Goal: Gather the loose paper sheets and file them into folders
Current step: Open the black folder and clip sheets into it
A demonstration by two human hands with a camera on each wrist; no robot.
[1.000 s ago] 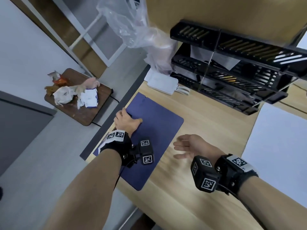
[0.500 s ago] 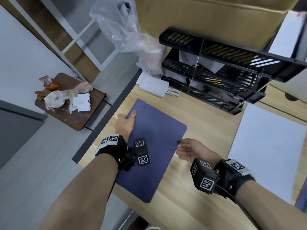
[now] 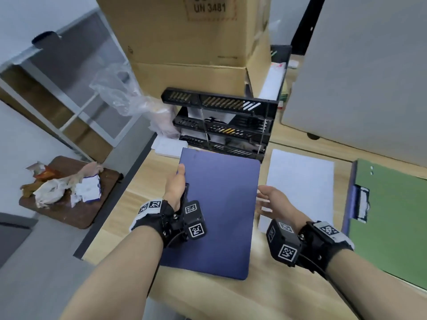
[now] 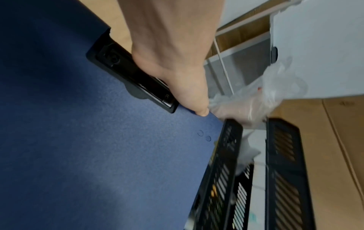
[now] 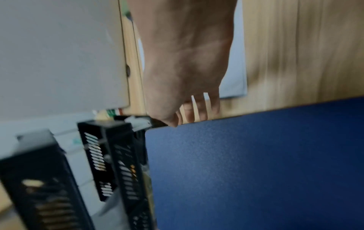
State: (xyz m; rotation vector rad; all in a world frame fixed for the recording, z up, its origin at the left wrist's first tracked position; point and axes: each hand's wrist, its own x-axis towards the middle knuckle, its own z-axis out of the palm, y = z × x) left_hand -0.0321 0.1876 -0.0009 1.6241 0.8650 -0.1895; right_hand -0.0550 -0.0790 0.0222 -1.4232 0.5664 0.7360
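Wood-grain bench (image 3: 272, 294) fills the head view, with grey floor off its left edge and stacked cardboard boxes (image 3: 191, 42) along the far edge. A blue folder (image 3: 219, 215) lies closed near the bench's left edge, its far end just in front of a black three-tier letter tray (image 3: 221, 125). The left hand (image 3: 176, 188) grips the folder's left edge, thumb on top; the other fingers are hidden beneath. The right hand (image 3: 275, 202) hovers at the folder's right edge, fingers loosely spread and holding nothing. Just right of the folder lies a white paper sheet (image 3: 302, 181), and further right, toward the bench's right edge, a green folder (image 3: 392, 215) lies opened out. A crumpled plastic bag (image 3: 124, 98) sits left of the tray, and a small brown table (image 3: 76, 204) of crumpled litter stands on the floor.

From the left wrist, the left hand (image 4: 177, 62) pinches the blue folder (image 4: 88, 147) beside its black clip (image 4: 128, 74), thumb tip pressed on the cover. The letter tray (image 4: 283, 171) and plastic bag (image 4: 265, 101) lie beyond.

From the right wrist, blurred, the right hand (image 5: 185, 70) hangs above the bench (image 5: 295, 54) with fingers (image 5: 202, 109) slightly apart, close to the blue folder (image 5: 256, 171) edge; contact cannot be told. The paper sheet (image 5: 236, 70) shows behind the hand, the letter tray (image 5: 110, 155) to the left.
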